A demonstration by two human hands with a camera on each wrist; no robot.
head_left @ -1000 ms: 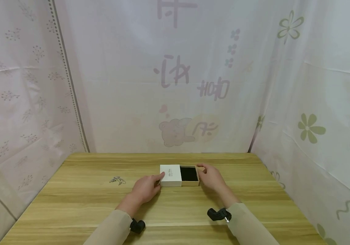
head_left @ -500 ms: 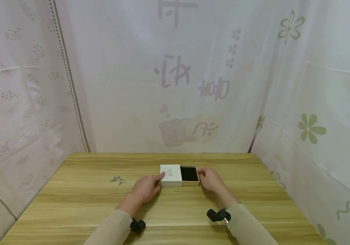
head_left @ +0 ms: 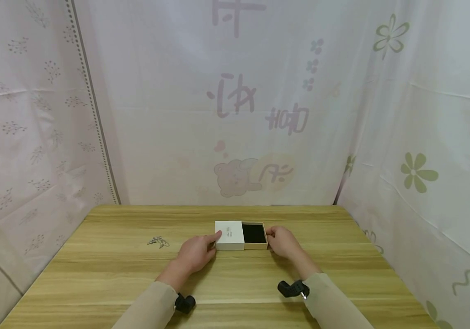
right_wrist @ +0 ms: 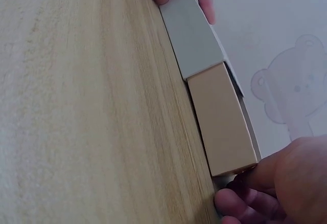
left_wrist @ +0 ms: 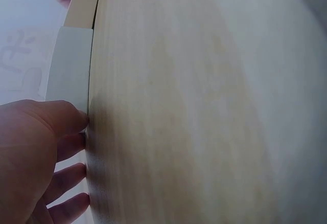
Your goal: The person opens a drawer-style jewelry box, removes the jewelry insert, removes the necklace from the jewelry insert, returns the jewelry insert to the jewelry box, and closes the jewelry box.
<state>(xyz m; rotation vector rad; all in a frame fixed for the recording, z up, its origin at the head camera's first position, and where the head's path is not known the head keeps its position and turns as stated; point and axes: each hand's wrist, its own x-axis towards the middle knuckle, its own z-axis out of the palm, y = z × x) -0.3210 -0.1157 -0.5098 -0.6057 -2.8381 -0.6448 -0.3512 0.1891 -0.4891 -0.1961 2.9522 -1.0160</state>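
A small slide-out gift box lies on the table, its white sleeve [head_left: 229,236] at the left and its tan drawer [head_left: 255,246] drawn partway out to the right. Black padding [head_left: 253,233] lines the drawer. My left hand [head_left: 195,252] grips the sleeve's left end, a finger on its printed top. At the drawer's outer end, my right hand [head_left: 284,241] pinches with curled fingers; in the right wrist view something small and dark red shows between those fingers [right_wrist: 255,198], too hidden to name. Left of the box lies a thin, silvery, chain-like piece [head_left: 158,241].
The wooden table [head_left: 235,283] has rounded far corners. Patterned cloth curtains [head_left: 177,114] hang behind it and on both sides. Black wrist cameras [head_left: 184,303] are strapped at both cuffs.
My right hand's raised finger has come down and its fingers have closed at the drawer's end. The box and my left hand have stayed practically where they were.
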